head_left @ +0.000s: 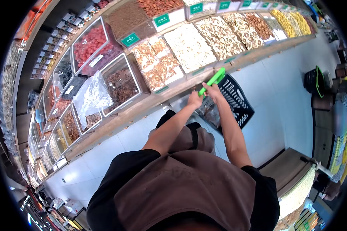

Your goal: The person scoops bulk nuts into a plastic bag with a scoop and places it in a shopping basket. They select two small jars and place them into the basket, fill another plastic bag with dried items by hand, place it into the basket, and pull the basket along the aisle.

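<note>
A black shopping basket [239, 102] with slotted sides hangs or stands in front of me, to the right of my knees. Its bright green handle [216, 77] slants up toward the counter. My left hand [195, 100] is closed at the handle's near end. Just beside it, my right hand [213, 92] has its fingers wrapped on the same handle. Inside the basket lies something in clear plastic [212, 114], partly hidden by my right forearm. Whether the basket touches the floor I cannot tell.
A wooden-edged counter [173, 89] curves past my front and left, with bins of dried mushrooms [219, 36] and other dried goods. A clear plastic bag [91, 98] lies on the left bins. Another black basket [314, 81] stands right, and a brown cabinet [285, 169] is near my right side.
</note>
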Motion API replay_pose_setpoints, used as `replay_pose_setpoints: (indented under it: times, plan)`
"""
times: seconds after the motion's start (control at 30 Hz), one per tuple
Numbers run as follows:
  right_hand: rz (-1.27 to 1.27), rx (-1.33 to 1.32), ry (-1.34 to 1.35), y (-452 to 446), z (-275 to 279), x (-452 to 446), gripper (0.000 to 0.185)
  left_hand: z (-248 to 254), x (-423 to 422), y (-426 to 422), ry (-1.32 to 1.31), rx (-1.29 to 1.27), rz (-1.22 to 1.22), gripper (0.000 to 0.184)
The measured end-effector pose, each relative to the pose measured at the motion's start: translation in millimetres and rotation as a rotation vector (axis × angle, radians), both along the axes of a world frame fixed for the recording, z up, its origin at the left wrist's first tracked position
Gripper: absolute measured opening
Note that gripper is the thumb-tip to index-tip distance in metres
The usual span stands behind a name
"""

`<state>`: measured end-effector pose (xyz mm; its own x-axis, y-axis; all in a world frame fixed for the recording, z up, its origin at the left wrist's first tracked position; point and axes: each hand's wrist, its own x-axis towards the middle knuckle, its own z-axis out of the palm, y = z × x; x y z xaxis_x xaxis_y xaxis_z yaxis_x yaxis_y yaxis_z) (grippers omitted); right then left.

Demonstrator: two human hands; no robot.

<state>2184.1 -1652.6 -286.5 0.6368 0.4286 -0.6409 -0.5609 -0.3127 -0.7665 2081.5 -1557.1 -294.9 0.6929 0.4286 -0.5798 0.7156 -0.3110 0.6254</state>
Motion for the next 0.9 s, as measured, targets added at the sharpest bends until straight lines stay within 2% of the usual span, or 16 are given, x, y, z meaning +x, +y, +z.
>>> replay_pose_setpoints:
  times: [0.17, 0.2, 0.27, 0.3, 0.37, 0.4, 0.47, 0.5, 0.57, 0.63, 0.7, 0.77, 0.8, 0.83, 0.9]
  plan:
    - [-0.068, 0.078, 0.087, 16.1, -7.2, 26.4, 0.035, -17.7, 21.5, 21.6, -0.055, -0.182, 0.126, 0.035]
    - [-0.096, 0.116, 0.119, 18.5, -14.7, 31.3, 0.031, -36.2, 24.6, 29.8, -0.090, -0.278, 0.135, 0.032]
    - [-0.161, 0.092, 0.129, 26.0, -20.7, 40.5, 0.027, -23.7, 24.6, 44.7, -0.116, -0.418, 0.147, 0.027]
    - [-0.159, 0.084, 0.144, 26.6, -23.7, 47.4, 0.025, -11.7, 23.4, 57.0, -0.068, -0.543, 0.114, 0.024]
    - [-0.207, 0.171, 0.148, 32.8, -13.5, 54.1, 0.025, 1.6, 21.7, 79.8, -0.050, -0.501, -0.006, 0.023]
    - [-0.230, 0.147, 0.168, 34.1, -10.1, 55.8, 0.024, 20.9, 16.2, 92.7, -0.052, -0.503, -0.003, 0.023]
    - [-0.238, 0.165, 0.195, 33.5, -7.5, 58.9, 0.023, 73.7, 0.1, 123.8, -0.121, -0.642, -0.189, 0.031]
    - [-0.218, 0.204, 0.205, 30.4, -7.1, 56.9, 0.023, 90.9, -13.3, 140.9, -0.128, -0.634, -0.174, 0.031]
    - [-0.229, 0.193, 0.220, 33.1, -10.3, 56.7, 0.024, 118.9, -44.8, 181.9, -0.282, -0.805, -0.157, 0.029]
    - [-0.248, 0.106, 0.203, 34.4, -10.6, 56.7, 0.025, 140.4, -84.1, 231.3, -0.464, -0.575, -0.191, 0.027]
    - [-0.213, 0.065, 0.219, 34.4, -8.7, 56.2, 0.021, 188.4, -132.4, 290.4, -0.647, -0.146, -0.079, 0.025]
    - [-0.265, 0.008, 0.212, 38.8, -8.9, 52.4, 0.022, 236.0, -181.4, 344.6, -0.534, 0.280, 0.200, 0.031]
    - [-0.258, 0.021, 0.214, 36.3, -15.1, 54.1, 0.023, 219.0, -216.8, 389.8, -0.495, 0.584, 0.210, 0.035]
    - [-0.242, 0.018, 0.221, 35.4, -22.2, 57.6, 0.025, 222.2, -248.8, 427.0, -0.382, 0.767, 0.306, 0.038]
    - [-0.151, -0.132, 0.174, 40.9, -6.6, 56.4, 0.034, 215.1, -320.4, 488.9, -0.193, 0.984, 0.525, 0.038]
